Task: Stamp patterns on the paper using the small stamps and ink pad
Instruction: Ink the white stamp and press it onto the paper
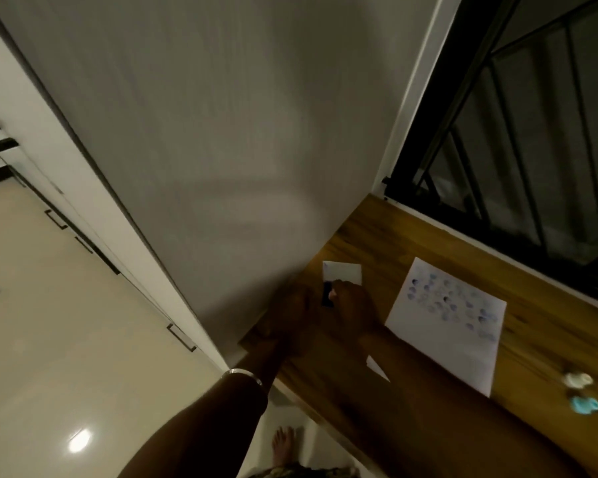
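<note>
A white sheet of paper (449, 326) with several blue stamped prints lies on the wooden table (377, 236). My right hand (354, 307) and my left hand (290, 312) meet at the table's left end over a small dark object (327, 295), probably the ink pad. The right hand's fingers rest on it; the left hand lies beside it, and whether it grips the object is unclear. A smaller white paper piece (342, 272) lies just beyond the hands. Two small stamps, one white (577, 379) and one turquoise (584, 405), lie at the right.
A grey wall (221, 132) stands along the table's left end. A dark window with bars (532, 132) runs behind the table. A white scrap (377, 369) lies under my right forearm. Tiled floor and cabinet handles are at the left; a bare foot (283, 443) shows below.
</note>
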A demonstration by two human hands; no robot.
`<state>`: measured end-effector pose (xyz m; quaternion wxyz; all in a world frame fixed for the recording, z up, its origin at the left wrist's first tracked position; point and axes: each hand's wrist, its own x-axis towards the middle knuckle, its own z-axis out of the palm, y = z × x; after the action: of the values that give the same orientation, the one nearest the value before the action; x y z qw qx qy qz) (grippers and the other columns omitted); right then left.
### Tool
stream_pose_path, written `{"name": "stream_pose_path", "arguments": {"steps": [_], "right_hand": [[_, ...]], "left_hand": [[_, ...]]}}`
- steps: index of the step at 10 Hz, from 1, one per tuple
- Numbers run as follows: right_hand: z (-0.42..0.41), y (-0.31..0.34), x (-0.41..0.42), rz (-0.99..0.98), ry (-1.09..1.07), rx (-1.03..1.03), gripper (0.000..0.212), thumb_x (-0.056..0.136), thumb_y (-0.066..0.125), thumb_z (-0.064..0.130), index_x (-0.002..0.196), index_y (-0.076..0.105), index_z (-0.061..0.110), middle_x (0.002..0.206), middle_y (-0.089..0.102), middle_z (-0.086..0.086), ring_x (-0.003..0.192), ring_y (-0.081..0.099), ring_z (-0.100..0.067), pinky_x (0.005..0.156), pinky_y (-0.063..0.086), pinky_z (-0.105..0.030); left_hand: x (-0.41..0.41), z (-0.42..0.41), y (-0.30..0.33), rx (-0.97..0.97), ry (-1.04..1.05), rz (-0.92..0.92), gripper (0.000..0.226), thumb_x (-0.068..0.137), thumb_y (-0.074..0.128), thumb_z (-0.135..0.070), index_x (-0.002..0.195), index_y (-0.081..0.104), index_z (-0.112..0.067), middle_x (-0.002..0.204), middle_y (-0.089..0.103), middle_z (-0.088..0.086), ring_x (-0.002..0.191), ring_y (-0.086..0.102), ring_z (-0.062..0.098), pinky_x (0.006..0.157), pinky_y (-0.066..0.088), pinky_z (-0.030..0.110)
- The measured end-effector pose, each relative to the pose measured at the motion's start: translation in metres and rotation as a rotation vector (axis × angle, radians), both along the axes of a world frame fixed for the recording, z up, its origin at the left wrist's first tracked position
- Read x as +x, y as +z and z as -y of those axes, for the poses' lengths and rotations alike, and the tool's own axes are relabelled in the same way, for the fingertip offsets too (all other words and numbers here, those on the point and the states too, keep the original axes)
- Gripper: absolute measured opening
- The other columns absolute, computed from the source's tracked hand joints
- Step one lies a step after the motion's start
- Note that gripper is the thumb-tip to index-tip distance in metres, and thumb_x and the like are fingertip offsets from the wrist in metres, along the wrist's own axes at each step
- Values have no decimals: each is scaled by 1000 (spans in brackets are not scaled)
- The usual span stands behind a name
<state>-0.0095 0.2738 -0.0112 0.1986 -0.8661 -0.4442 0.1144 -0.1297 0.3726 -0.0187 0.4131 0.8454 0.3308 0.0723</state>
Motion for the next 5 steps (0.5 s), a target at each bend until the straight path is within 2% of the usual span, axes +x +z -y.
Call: {"name": "stream_pose_path", "arguments": {"steps": [1, 2, 3, 4, 5], "right_hand": [[4, 10, 2, -77, -10, 16, 17, 91, 54, 15, 102, 57, 2, 109, 64, -19, 101, 60, -34, 86, 50, -42], [18, 17, 9, -173, -124, 85, 18, 95, 45, 21, 98, 56, 7, 107, 62, -15, 99, 59, -28, 84, 50, -39], [42, 20, 21, -114, -258, 163, 28, 92, 35, 36, 94, 56, 17, 101, 63, -10, 94, 60, -25, 83, 50, -38], [75, 22, 40, -20, -449, 125, 29, 95, 37, 31, 101, 61, 18, 105, 66, -10, 97, 61, -28, 85, 49, -36], [119, 19, 56, 106, -566, 108, 30, 96, 35, 30, 109, 58, 15, 105, 68, -10, 96, 64, -27, 85, 52, -38]], "left_hand": [[11, 1, 6, -109, 7, 32, 39, 102, 41, -32, 132, 53, -11, 128, 56, 4, 116, 53, 20, 104, 42, 36], [32, 2, 6, -146, 22, 47, 36, 102, 42, -23, 133, 53, -7, 131, 57, 14, 117, 55, 24, 105, 43, 37], [52, 17, 36, 157, -115, 12, 28, 96, 48, -23, 119, 63, -19, 117, 67, 3, 105, 61, 18, 94, 49, 33], [75, 35, 42, 186, -259, 3, 29, 96, 48, -21, 122, 61, -17, 124, 63, 3, 116, 58, 22, 97, 45, 33], [95, 72, 36, 241, -406, -32, 33, 94, 52, -33, 123, 59, -18, 123, 60, 6, 114, 58, 27, 95, 48, 36]]}}
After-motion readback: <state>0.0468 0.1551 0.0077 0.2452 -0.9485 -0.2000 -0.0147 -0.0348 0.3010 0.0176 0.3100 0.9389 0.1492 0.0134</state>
